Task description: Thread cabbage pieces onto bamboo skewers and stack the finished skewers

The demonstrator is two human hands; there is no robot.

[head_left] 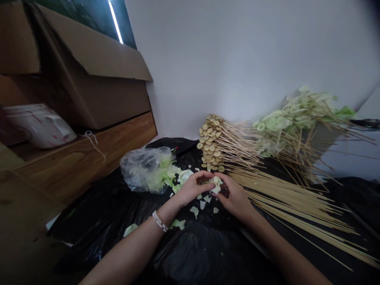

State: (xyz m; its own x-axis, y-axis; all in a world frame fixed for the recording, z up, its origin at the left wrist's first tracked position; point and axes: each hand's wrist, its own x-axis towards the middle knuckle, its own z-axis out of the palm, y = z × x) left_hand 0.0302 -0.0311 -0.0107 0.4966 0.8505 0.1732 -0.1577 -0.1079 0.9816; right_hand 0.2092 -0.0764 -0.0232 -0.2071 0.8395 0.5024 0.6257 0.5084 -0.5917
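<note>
Near the centre, my left hand (194,187) and my right hand (234,196) meet around a small pale bunch of cabbage leaf (216,185), both with fingers closed on it. A clear plastic bag (135,170) with cabbage pieces (166,171) spilling from its mouth lies left of my hands. Just beyond my fingers, sticks with round yellowish slices (210,140) are stacked, slices facing left. Bare wooden sticks (291,198) lie in a wide row to the right. Cabbage scraps (194,211) are scattered around my hands.
Black plastic sheeting (192,253) covers the work surface. At the back right, skewered cabbage leaves (305,111) are heaped over a grey container (323,140). On the left, a cardboard box (109,99) and a stained white tub (44,126) rest on a wooden ledge (127,138). A white wall stands behind.
</note>
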